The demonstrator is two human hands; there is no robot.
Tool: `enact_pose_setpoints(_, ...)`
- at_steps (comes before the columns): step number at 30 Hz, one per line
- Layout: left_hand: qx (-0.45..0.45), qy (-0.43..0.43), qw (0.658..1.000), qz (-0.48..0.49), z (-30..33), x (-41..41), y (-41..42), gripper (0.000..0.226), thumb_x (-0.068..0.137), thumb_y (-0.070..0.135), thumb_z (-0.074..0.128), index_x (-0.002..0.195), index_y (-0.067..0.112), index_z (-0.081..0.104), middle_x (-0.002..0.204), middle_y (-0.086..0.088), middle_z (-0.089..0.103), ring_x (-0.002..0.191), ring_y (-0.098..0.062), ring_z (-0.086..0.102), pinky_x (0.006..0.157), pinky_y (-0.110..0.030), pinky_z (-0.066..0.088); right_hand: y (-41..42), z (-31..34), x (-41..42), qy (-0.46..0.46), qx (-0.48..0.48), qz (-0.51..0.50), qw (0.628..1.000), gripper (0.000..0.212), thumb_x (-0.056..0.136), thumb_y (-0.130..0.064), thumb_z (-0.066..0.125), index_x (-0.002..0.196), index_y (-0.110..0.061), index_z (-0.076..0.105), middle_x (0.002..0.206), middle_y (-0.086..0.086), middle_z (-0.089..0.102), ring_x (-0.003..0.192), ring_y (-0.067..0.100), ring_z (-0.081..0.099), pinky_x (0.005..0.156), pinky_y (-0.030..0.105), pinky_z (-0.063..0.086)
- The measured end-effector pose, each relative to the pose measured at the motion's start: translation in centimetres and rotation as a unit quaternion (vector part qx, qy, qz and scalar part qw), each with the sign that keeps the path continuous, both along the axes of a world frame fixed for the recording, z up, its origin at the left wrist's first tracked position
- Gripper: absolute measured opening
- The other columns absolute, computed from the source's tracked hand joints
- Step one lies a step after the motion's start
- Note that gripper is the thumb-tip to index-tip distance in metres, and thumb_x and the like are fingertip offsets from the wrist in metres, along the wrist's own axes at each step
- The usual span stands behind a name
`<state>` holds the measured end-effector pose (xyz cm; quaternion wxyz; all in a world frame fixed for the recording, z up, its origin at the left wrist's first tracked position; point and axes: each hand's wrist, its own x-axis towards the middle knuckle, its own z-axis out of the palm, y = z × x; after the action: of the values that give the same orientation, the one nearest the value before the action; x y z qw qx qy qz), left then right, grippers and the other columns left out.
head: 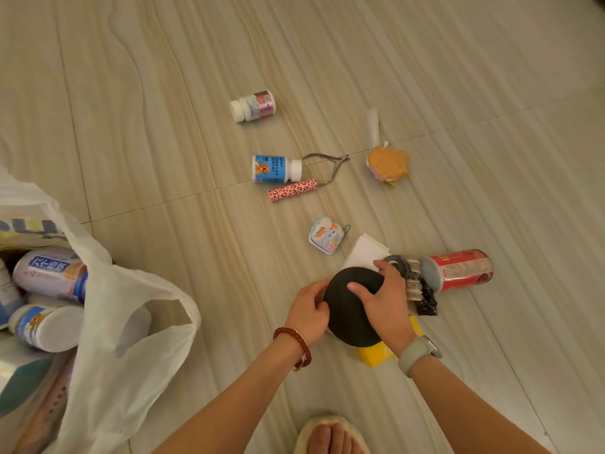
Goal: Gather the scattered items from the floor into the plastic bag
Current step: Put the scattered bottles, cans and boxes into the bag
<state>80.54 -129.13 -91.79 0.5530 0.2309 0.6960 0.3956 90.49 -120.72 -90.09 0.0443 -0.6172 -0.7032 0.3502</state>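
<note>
Partway through, by the look of it. Plastic bag [108, 322] at lower left, mouth open, already holding several cans and bottles plus a box or two. Both hands on a round black object [352, 306] low over the floor [131, 93], right of centre: left hand [309, 309] curled round its left edge, right hand [388, 298] with fingers spread over its top and right side, clasping it between them. Unclear whether lifted yet or resting on the yellow item [376, 353] under it. Left to gather: red can [458, 270] on its side, tape rolls [406, 273] just beside it, white paper [363, 252], pony tag [327, 234], leopard-print tube [292, 191], blue-label bottle [275, 169], nippers [327, 167], biscuit toy [388, 163], pink-label bottle [253, 105] farthest out. Roughly half to go, as a guess.
</note>
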Motion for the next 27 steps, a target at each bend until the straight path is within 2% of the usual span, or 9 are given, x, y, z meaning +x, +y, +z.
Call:
enact_pose_setpoints(4, -0.008, -0.063, 0.998, 0.013, 0.4, -0.5, -0.3, 0.047, 0.086, -0.01, 0.033, 0.126, 0.011, 0.046, 0.124, -0.008, 0.052, 0.113, -0.016, 0.047, 0.099, -0.026, 0.037, -0.5, 0.4, 0.6, -0.021, 0.002, -0.003, 1.0, 0.044, 0.082, -0.025, 0.065, 0.116, -0.002, 0.051, 0.123, 0.017, 0.041, 0.118, 0.031, 0.04, 0.099, 0.033, 0.032)
enact_pose_setpoints(6, -0.023, -0.038, 0.999, 0.013, 0.2, -0.6, -0.7, 0.042, 0.09, -0.003, 0.034, 0.128, 0.01, 0.046, 0.13, -0.008, 0.051, 0.122, -0.02, 0.046, 0.103, -0.026, 0.034, -0.5, 0.9, 1.2, -0.061, -0.003, 0.0, 0.998, 0.046, 0.084, -0.028, 0.062, 0.118, -0.001, 0.048, 0.126, 0.018, 0.041, 0.118, 0.033, 0.042, 0.099, 0.034, 0.034)
enact_pose_setpoints(10, -0.044, 0.017, 0.999, 0.002, -0.2, -0.5, -1.1, 0.035, 0.095, 0.01, 0.036, 0.129, 0.01, 0.045, 0.132, -0.008, 0.051, 0.124, -0.022, 0.045, 0.105, -0.027, 0.032, -0.4, 1.4, 1.5, -0.118, -0.066, 0.043, 0.99, 0.041, 0.084, -0.032, 0.061, 0.11, -0.002, 0.049, 0.109, 0.018, 0.059, 0.105, 0.034, 0.053, 0.079, 0.031, 0.038)
enact_pose_setpoints(12, -0.042, 0.016, 0.999, -0.011, 0.1, -0.7, -0.9, 0.024, 0.096, 0.013, 0.036, 0.109, 0.02, 0.055, 0.112, 0.001, 0.058, 0.112, -0.019, 0.049, 0.095, -0.023, 0.04, -0.9, 1.3, 1.1, -0.086, -0.084, 0.07, 0.99, 0.034, 0.084, -0.03, 0.062, 0.105, -0.006, 0.051, 0.1, 0.012, 0.059, 0.1, 0.03, 0.055, 0.074, 0.027, 0.035)
enact_pose_setpoints(14, -0.034, 0.022, 0.999, 0.007, 0.5, -1.4, -0.7, 0.021, 0.096, 0.015, 0.036, 0.083, 0.022, 0.05, 0.084, 0.008, 0.051, 0.089, -0.014, 0.048, 0.08, -0.02, 0.044, -1.4, 1.4, 0.6, -0.041, -0.088, 0.085, 0.992, 0.029, 0.083, -0.029, 0.062, 0.102, -0.01, 0.052, 0.093, 0.004, 0.057, 0.093, 0.023, 0.056, 0.072, 0.027, 0.035)
enact_pose_setpoints(18, -0.014, 0.105, 0.994, 0.038, 0.9, -3.4, -0.7, 0.028, 0.092, 0.027, 0.044, 0.106, 0.007, 0.056, 0.11, -0.017, 0.055, 0.088, -0.024, 0.057, 0.084, -0.029, 0.047, -1.5, 2.2, -0.3, 0.046, -0.086, 0.108, 0.989, 0.021, 0.083, -0.024, 0.063, 0.1, -0.016, 0.053, 0.092, -0.001, 0.06, 0.088, 0.016, 0.057, 0.068, 0.021, 0.04)
enact_pose_setpoints(21, 0.037, 0.182, 0.982, 0.044, 3.5, -5.1, -0.9, 0.029, 0.092, 0.027, 0.043, 0.114, 0.01, 0.054, 0.111, -0.008, 0.055, 0.095, -0.018, 0.053, 0.082, -0.026, 0.043, -1.5, 3.6, -1.6, 0.106, -0.068, 0.128, 0.984, 0.013, 0.084, -0.02, 0.062, 0.089, -0.023, 0.051, 0.082, -0.009, 0.059, 0.079, 0.005, 0.056, 0.064, 0.007, 0.04)
enact_pose_setpoints(25, 0.129, 0.313, 0.94, 0.036, 7.9, -8.7, -2.0, 0.031, 0.093, 0.024, 0.041, 0.12, 0.011, 0.05, 0.112, -0.007, 0.059, 0.094, -0.015, 0.053, 0.077, -0.022, 0.039, -1.3, 6.5, -3.8, 0.181, -0.031, 0.151, 0.971, 0.012, 0.086, -0.017, 0.058, 0.087, -0.027, 0.051, 0.084, -0.004, 0.062, 0.082, 0.006, 0.058, 0.07, 0.013, 0.043)
enact_pose_setpoints(27, 0.152, 0.369, 0.916, 0.043, 10.0, -11.3, -3.1, 0.031, 0.093, 0.024, 0.04, 0.121, 0.013, 0.049, 0.11, -0.005, 0.057, 0.09, -0.011, 0.05, 0.076, -0.022, 0.039, -1.9, 8.0, -5.4, 0.221, -0.004, 0.168, 0.961, 0.023, 0.087, -0.013, 0.056, 0.085, -0.035, 0.049, 0.083, -0.011, 0.06, 0.081, -0.005, 0.057, 0.069, 0.006, 0.042)
